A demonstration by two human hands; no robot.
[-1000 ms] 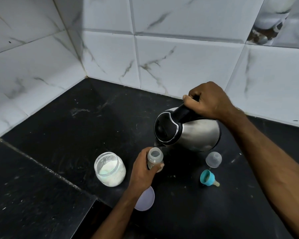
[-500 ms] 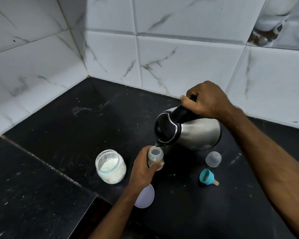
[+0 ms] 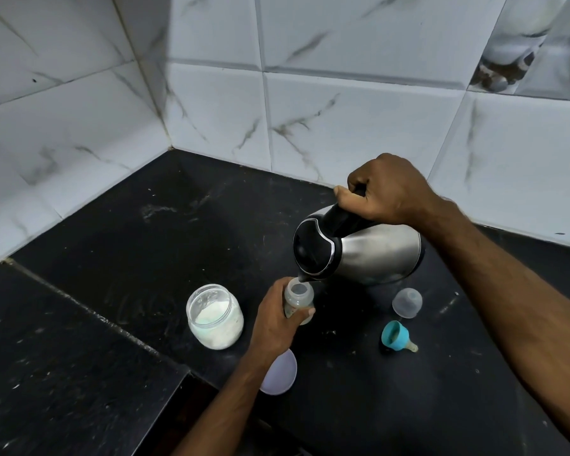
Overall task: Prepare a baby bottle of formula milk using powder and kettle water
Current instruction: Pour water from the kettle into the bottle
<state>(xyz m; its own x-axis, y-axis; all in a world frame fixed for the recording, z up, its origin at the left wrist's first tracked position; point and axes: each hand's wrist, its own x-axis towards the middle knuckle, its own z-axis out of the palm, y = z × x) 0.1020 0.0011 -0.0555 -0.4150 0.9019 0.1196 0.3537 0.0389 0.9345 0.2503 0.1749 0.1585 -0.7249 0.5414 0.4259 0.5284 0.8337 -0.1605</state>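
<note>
While our right hand (image 3: pixel 387 189) wraps the black handle of the steel kettle (image 3: pixel 359 250) and tips it, its spout sits just over the open mouth of the baby bottle (image 3: pixel 298 299), which stands near the middle of the black counter (image 3: pixel 112 258) with our left hand (image 3: pixel 275 319) curled round its body. We judge the kettle heavy and its steel sides hot, so the handle is the only place to hold. The bottle looks like light plastic, easily knocked over, so a firm hold low on its body suits it. The open jar of powder (image 3: pixel 215 315) stands just left of it; the teal teat ring (image 3: pixel 396 335) and clear cap (image 3: pixel 407 302) lie to the right.
</note>
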